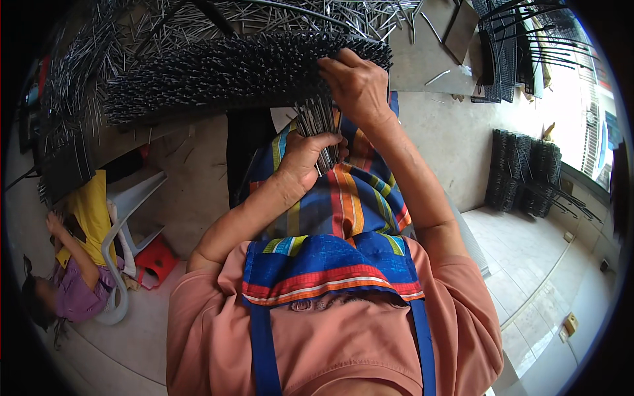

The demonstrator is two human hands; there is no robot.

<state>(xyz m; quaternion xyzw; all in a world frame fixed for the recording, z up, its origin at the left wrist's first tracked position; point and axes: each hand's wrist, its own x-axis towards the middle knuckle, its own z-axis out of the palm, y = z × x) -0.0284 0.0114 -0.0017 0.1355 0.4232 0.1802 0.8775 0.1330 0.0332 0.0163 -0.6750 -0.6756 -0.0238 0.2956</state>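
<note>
A bundle of thin, dark, stiff strips (318, 119) stands tilted over my lap, and my left hand (310, 155) is wrapped round its lower part. My right hand (356, 82) is closed, fingers curled, at the right end of a long black panel (244, 69) packed with upright bristle-like strips. Whatever those fingers pinch is hidden behind the hand. The bundle's top ends reach close to the panel's near edge. Below both hands lies a striped, many-coloured apron (350, 198).
Loose strips (264, 20) are heaped beyond the panel. At the right stand stacked black mesh-like bundles (525, 171) on the floor, with more dark racks (502, 53) farther off. A person in purple and yellow (82, 277) sits at the left on a white chair (119, 264), near a red stool (158, 264).
</note>
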